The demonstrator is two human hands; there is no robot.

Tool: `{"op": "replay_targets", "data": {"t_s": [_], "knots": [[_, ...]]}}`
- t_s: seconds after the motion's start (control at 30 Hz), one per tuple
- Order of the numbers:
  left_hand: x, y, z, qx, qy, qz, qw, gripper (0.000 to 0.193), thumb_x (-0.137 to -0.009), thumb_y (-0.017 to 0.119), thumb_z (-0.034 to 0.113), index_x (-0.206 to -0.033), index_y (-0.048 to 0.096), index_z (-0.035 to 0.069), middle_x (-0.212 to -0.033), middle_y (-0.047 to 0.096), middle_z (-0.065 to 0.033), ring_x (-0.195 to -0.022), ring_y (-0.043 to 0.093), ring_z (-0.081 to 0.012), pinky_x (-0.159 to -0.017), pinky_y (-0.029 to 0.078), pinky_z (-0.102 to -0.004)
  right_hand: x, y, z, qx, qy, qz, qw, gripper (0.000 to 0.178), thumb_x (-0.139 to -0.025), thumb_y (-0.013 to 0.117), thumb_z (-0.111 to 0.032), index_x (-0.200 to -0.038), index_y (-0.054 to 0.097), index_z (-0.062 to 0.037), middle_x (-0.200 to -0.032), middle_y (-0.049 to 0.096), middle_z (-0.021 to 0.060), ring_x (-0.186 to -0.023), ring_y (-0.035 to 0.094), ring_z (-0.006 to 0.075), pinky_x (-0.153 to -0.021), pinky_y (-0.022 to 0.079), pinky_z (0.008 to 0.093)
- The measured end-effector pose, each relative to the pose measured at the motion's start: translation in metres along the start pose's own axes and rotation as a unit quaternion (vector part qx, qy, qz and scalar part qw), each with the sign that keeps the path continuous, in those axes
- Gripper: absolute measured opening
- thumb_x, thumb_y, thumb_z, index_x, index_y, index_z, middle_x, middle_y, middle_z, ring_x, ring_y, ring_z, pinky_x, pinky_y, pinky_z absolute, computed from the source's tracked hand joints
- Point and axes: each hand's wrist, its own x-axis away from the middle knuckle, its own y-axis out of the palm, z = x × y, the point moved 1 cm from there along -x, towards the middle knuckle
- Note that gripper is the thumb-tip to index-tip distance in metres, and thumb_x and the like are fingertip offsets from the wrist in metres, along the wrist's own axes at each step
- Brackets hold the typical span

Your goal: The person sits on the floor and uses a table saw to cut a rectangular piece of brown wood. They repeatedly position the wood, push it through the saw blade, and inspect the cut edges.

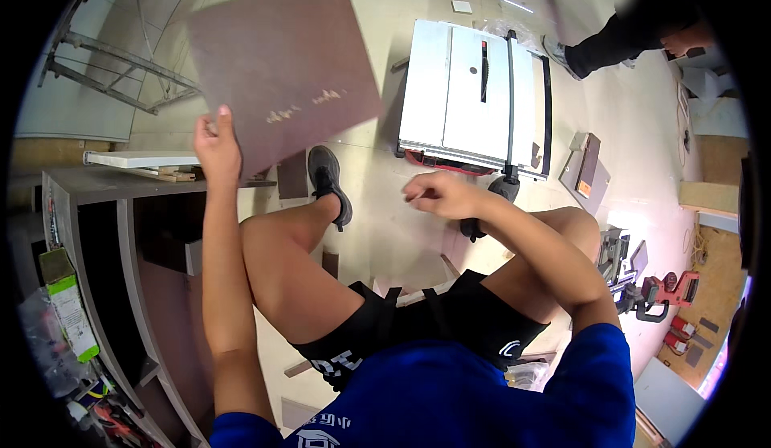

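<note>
My left hand (218, 148) grips a flat brown board (281, 63) by its near left corner, the thumb lying on its face. The board is held up in front of me, tilted, with pale scuffs on its lower half. My right hand (443, 195) is in the air above the floor between my knees, apart from the board. Its fingers are curled together, and I cannot make out whether anything is in them. Beyond it stands a table saw (458, 87) with a pale top and a dark blade slot.
On the left is a grey cabinet frame (112, 187) with a white panel (144, 160) on top. Metal scaffolding (120, 71) stands at the far left. Another person's leg (610, 45) is beyond the saw. A red power tool (671, 289) and boards (586, 171) lie at right.
</note>
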Motion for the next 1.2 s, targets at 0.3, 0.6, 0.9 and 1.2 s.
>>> {"op": "replay_targets", "data": {"t_s": [0.3, 0.6, 0.9, 1.2], "knots": [[0.111, 0.1, -0.041, -0.01, -0.115, -0.283, 0.952, 0.032, -0.098, 0.063, 0.037, -0.084, 0.057, 0.009, -0.071, 0.053, 0.004, -0.067, 0.046, -0.0057, -0.059, 0.04, -0.0253, 0.062, -0.028, 0.019, 0.324, -0.128, 0.262, 0.9, 0.068, -0.075, 0.077, -0.026, -0.134, 0.05, -0.0049, -0.147, 0.04, 0.0224, -0.135, 0.04, 0.0417, -0.112, 0.035, 0.0506], [0.202, 0.143, -0.106, 0.118, -0.248, -0.335, 0.901, 0.047, -0.097, 0.064, 0.043, -0.112, 0.058, -0.001, -0.099, 0.066, -0.0075, -0.091, 0.06, -0.0117, -0.081, 0.048, -0.0269, 0.099, -0.01, 0.06, 0.465, 0.089, 0.07, 0.878, 0.099, -0.069, 0.083, -0.035, -0.151, 0.033, -0.0088, -0.16, 0.014, 0.0264, -0.149, 0.013, 0.0452, -0.117, 0.018, 0.0607], [0.213, 0.179, -0.094, -0.034, -0.213, -0.291, 0.932, 0.046, -0.097, 0.062, 0.043, -0.107, 0.064, -0.002, -0.084, 0.064, -0.006, -0.078, 0.057, -0.0116, -0.072, 0.047, -0.0281, 0.106, -0.004, 0.085, 0.48, 0.116, 0.099, 0.864, 0.088, -0.073, 0.078, -0.024, -0.149, 0.037, -0.0097, -0.158, 0.017, 0.0276, -0.146, 0.016, 0.0486, -0.116, 0.02, 0.0614], [0.197, 0.21, -0.09, -0.066, -0.163, -0.335, 0.926, 0.052, -0.097, 0.059, 0.048, -0.102, 0.065, -0.003, -0.08, 0.067, -0.0136, -0.075, 0.062, -0.0213, -0.073, 0.049, -0.0345, 0.104, -0.028, 0.089, 0.466, 0.118, 0.125, 0.868, 0.083, -0.076, 0.075, -0.022, -0.149, 0.038, -0.0105, -0.159, 0.016, 0.0263, -0.146, 0.016, 0.0473, -0.117, 0.019, 0.0603]]}}
